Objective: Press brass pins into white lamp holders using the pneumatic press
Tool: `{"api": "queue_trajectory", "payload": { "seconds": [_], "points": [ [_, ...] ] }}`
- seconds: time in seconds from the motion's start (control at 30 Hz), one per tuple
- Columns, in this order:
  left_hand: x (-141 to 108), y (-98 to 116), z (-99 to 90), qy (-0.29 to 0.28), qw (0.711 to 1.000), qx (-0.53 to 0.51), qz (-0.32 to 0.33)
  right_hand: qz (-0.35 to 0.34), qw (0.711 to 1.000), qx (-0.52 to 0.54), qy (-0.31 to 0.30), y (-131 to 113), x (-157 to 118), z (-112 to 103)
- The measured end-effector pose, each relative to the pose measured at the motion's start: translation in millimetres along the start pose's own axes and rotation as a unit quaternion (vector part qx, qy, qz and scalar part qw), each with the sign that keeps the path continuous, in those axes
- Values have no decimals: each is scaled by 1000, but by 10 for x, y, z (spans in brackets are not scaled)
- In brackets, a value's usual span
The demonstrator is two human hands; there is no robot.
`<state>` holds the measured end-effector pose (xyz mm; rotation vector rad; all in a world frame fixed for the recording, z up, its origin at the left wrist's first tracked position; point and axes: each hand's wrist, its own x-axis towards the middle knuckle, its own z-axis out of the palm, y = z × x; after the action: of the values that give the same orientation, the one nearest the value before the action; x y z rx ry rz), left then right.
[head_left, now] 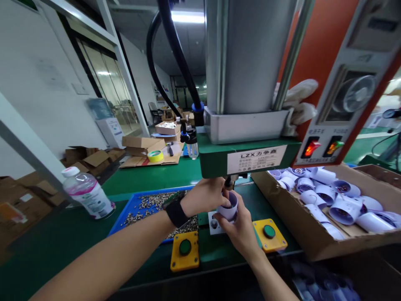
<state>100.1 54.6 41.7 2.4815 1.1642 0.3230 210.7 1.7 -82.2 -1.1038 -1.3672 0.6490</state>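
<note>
While both hands meet under the green press head [247, 156], a white cup-shaped housing [229, 207] is held between them at the centre of the bench, its open mouth tilted toward the viewer. It is cupped from below by the right hand [240, 230], fingers wrapped round its body. The left hand [205, 195], wrist banded in black, is closed at the housing's upper rim; what its fingertips pinch cannot be told. Just beneath, a small grey fixture [214, 223] is seen on the green table [140, 177]. Two yellow button boxes [184, 249] are set near, one either side. A blue tray of small metal parts [147, 205] lies left, a plastic bottle [88, 193] farther left. A cardboard box of white housings [328, 209] is placed right.
</note>
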Motion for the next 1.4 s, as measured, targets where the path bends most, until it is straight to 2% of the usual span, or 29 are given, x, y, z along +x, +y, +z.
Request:
{"api": "queue_trajectory", "payload": {
  "seconds": [0.17, 0.23, 0.3, 0.33, 0.4, 0.47, 0.53, 0.63, 0.77, 0.83, 0.9, 1.0, 1.07, 1.13, 1.27, 1.4],
  "points": [
    [-2, 83, -94, 12, 1000, 2, 5, -23, 999, -28, 3, 17, 29, 47],
    [-139, 107, -164, 24, 1000, -8, 2, -53, 995, -78, 9, 46, 0, -32],
    [-407, 41, -157, 57, 998, -4, -6, -81, 984, -158, 31, 108, -82, -212],
    [-582, -36, -106, 80, 997, 8, -20, -91, 973, -205, 47, 155, -146, -331],
    [-965, -254, 88, 170, 980, 99, -36, -102, 948, -292, 73, 276, -306, -585],
    [-1323, -476, 354, 222, 955, 199, -2, -117, 924, -354, 83, 407, -479, -793],
    [-1585, -606, 610, 231, 934, 272, 12, -140, 907, -387, 90, 515, -618, -909],
    [-1741, -593, 857, 224, 926, 304, 5, -158, 888, -417, 113, 599, -724, -926],
    [-1706, -448, 955, 198, 926, 322, -2, -162, 877, -432, 133, 616, -756, -867],
    [-1668, -404, 929, 169, 929, 331, -1, -161, 881, -424, 134, 621, -766, -862],
    [-1601, -400, 841, 115, 944, 308, -21, -159, 887, -411, 134, 632, -778, -865],
    [-1389, -507, 614, 39, 970, 212, -115, -158, 896, -390, 141, 650, -789, -854],
    [-1182, -656, 464, 28, 970, 169, -172, -150, 902, -376, 147, 659, -791, -833],
    [-967, -822, 371, 11, 969, 159, -187, -138, 910, -361, 151, 668, -790, -815],
    [-680, -984, 389, -46, 974, 139, -173, -114, 926, -329, 146, 684, -779, -820],
    [-655, -887, 495, -27, 979, 117, -168, -65, 943, -282, 166, 588, -728, -797]
  ]
}}
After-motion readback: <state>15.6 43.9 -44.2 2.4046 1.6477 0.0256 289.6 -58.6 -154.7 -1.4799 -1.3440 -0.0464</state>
